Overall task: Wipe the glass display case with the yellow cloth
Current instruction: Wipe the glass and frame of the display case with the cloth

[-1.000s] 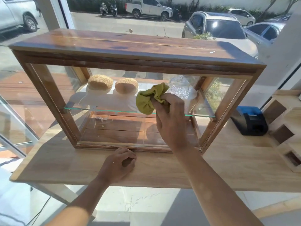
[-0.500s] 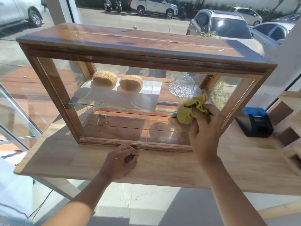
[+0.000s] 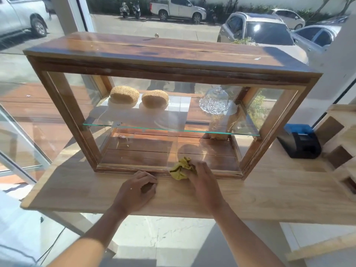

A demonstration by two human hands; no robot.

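A wood-framed glass display case [image 3: 173,60] stands on a light wooden counter [image 3: 269,193]. My right hand [image 3: 204,180] grips a bunched yellow cloth [image 3: 179,169] and presses it against the bottom of the front pane, just above the lower frame rail. My left hand [image 3: 135,189] rests on the counter in front of the case, fingers curled, holding nothing. Inside, on a glass shelf [image 3: 173,130], sit two round buns [image 3: 125,96] and a clear glass domed dish [image 3: 213,102].
A black and blue device [image 3: 299,141] sits on the counter right of the case. Pale wooden cubby boxes [image 3: 344,143] stand at the far right. Windows lie behind and to the left, with parked cars outside. The counter's front edge is just below my hands.
My right hand swept the cloth from the pane's middle to its right side, then down to the bottom centre. My left hand stayed on the counter. The view shifted slightly.
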